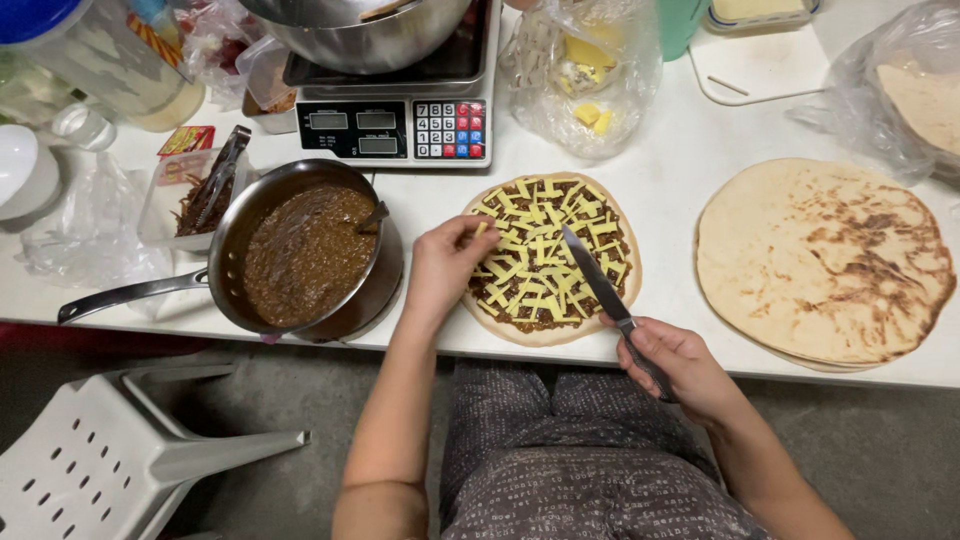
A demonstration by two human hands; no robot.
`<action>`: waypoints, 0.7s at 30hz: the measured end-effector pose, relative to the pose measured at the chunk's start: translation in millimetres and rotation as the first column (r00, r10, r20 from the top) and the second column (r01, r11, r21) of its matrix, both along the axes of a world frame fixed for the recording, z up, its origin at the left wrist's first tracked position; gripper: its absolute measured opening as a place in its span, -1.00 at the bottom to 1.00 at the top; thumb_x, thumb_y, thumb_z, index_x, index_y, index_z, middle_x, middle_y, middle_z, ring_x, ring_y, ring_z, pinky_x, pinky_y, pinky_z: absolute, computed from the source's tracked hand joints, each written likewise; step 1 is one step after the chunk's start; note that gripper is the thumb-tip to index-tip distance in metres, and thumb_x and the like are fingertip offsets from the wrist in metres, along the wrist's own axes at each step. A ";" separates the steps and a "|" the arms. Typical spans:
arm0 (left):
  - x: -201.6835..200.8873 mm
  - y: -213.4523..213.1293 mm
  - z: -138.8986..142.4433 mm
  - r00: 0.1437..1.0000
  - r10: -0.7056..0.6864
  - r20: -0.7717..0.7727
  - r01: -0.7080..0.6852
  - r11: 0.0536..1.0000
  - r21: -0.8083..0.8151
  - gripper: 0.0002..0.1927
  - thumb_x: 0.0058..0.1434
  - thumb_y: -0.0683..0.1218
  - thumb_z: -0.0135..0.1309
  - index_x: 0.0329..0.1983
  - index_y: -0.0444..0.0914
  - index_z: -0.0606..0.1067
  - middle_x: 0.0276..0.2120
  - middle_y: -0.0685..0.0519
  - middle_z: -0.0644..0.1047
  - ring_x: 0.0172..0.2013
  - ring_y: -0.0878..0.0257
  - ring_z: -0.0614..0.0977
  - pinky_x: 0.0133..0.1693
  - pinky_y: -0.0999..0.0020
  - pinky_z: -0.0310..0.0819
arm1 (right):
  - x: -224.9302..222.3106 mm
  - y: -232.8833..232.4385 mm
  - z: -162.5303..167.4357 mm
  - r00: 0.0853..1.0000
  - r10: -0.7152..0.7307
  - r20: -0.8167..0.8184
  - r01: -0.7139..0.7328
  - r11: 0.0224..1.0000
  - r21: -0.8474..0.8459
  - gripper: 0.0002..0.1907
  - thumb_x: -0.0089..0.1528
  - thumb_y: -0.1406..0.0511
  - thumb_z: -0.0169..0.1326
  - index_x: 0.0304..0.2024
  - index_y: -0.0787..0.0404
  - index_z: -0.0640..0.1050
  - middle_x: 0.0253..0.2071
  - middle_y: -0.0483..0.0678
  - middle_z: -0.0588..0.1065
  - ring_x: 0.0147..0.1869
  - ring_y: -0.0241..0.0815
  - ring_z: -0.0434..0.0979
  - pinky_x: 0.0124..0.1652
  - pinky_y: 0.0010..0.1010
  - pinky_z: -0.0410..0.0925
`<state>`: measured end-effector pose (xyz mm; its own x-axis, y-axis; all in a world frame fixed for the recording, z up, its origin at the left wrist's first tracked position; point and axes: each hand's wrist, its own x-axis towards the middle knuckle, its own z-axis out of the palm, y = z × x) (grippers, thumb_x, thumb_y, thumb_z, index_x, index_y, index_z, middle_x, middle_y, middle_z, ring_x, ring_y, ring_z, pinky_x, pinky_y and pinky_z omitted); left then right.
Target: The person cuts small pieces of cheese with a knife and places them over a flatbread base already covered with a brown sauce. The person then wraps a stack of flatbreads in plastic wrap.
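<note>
A round flatbread [550,258] lies on the white table [670,190], spread with brown filling and covered with yellow cheese strips. My left hand [445,265] rests on the flatbread's left edge and pinches a cheese strip [481,229] between its fingertips. My right hand [682,368] is at the table's front edge and grips the handle of a knife [600,285], whose blade points up and left over the toppings.
A pan of brown meat sauce [300,250] sits left of the flatbread. Behind are a digital scale [400,125] with a metal bowl and a bag of cheese [585,70]. A plain flatbread stack [825,260] lies right. A white plastic chair [110,455] stands lower left.
</note>
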<state>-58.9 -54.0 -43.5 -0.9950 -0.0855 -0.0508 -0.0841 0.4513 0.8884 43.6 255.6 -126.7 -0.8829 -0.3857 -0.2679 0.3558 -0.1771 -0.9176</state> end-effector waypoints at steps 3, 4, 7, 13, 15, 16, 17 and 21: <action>10.9 15.1 0.1 0.982 -0.031 0.185 -0.086 0.801 0.592 -0.69 0.29 -0.19 0.10 0.08 -0.38 0.55 -0.11 -0.18 0.68 -0.13 0.15 0.73 -0.04 0.37 0.72 | -3.4 -16.7 -2.2 0.999 0.031 -0.037 -0.022 0.971 0.237 -0.55 0.37 0.23 -0.09 0.30 0.16 0.47 -0.43 -0.13 0.48 -0.53 -0.39 0.33 -0.54 -0.56 0.28; 15.0 19.6 -1.6 0.982 -0.052 0.181 -0.087 0.728 0.680 -0.66 0.30 -0.20 0.07 0.13 -0.40 0.51 -0.06 -0.19 0.66 -0.07 0.13 0.71 0.00 0.35 0.69 | -3.6 -22.8 -0.9 0.998 0.044 -0.047 -0.026 0.943 0.331 -0.54 0.36 0.22 -0.08 0.31 0.10 0.46 -0.43 -0.12 0.49 -0.53 -0.37 0.34 -0.53 -0.53 0.30; 25.8 31.6 -10.2 0.985 -0.077 0.156 -0.096 0.508 0.856 -0.59 0.33 -0.24 -0.01 0.23 -0.46 0.40 0.09 -0.24 0.57 0.07 0.07 0.66 0.10 0.29 0.64 | 0.4 -40.7 9.9 0.919 0.090 -0.383 0.134 0.843 0.521 -0.56 0.36 0.24 0.00 0.29 0.16 0.48 -0.26 -0.07 0.58 -0.30 -0.28 0.49 -0.24 -0.44 0.45; 35.8 46.2 -27.8 0.999 -0.022 0.048 -0.039 0.306 0.951 -0.57 0.36 -0.30 -0.04 0.29 -0.46 0.34 0.21 -0.29 0.46 0.21 -0.01 0.55 0.22 0.18 0.53 | 3.9 -61.2 38.3 0.719 0.127 -0.684 0.391 0.740 0.548 -0.59 0.36 0.23 0.00 0.23 0.24 0.49 0.00 0.11 0.57 0.03 0.00 0.61 -0.01 -0.27 0.43; 37.0 48.9 -30.9 0.999 -0.019 0.032 -0.025 0.288 0.957 -0.57 0.36 -0.30 -0.05 0.30 -0.46 0.33 0.21 -0.29 0.46 0.22 -0.03 0.53 0.23 0.14 0.51 | 4.0 -64.1 42.5 0.752 0.127 -0.646 0.373 0.726 0.578 -0.59 0.35 0.23 0.00 0.23 0.22 0.49 -0.01 0.10 0.57 0.02 0.02 0.62 -0.01 -0.27 0.44; 37.0 48.9 -31.6 0.999 -0.020 0.028 -0.021 0.290 0.957 -0.57 0.37 -0.30 -0.05 0.30 -0.47 0.33 0.21 -0.29 0.46 0.22 -0.03 0.53 0.23 0.14 0.51 | 4.2 -64.8 43.8 0.769 0.126 -0.627 0.366 0.718 0.592 -0.59 0.35 0.23 -0.01 0.23 0.22 0.49 -0.02 0.10 0.57 0.02 0.03 0.63 -0.01 -0.27 0.44; 37.0 49.1 -32.4 0.999 -0.021 0.025 -0.018 0.292 0.956 -0.57 0.37 -0.29 -0.05 0.30 -0.47 0.33 0.21 -0.28 0.46 0.22 -0.03 0.53 0.24 0.14 0.51 | 4.3 -64.7 44.6 0.775 0.128 -0.619 0.363 0.711 0.602 -0.59 0.35 0.23 0.00 0.23 0.21 0.49 -0.03 0.10 0.57 0.01 0.03 0.63 -0.02 -0.27 0.45; 35.9 47.6 -34.5 0.999 -0.027 0.018 -0.009 0.294 0.956 -0.57 0.37 -0.29 -0.04 0.30 -0.48 0.33 0.20 -0.30 0.46 0.21 -0.03 0.54 0.23 0.14 0.51 | 3.5 -63.7 45.3 0.781 0.145 -0.607 0.358 0.693 0.626 -0.59 0.34 0.23 0.00 0.22 0.21 0.49 -0.05 0.10 0.57 -0.01 0.02 0.63 -0.02 -0.27 0.46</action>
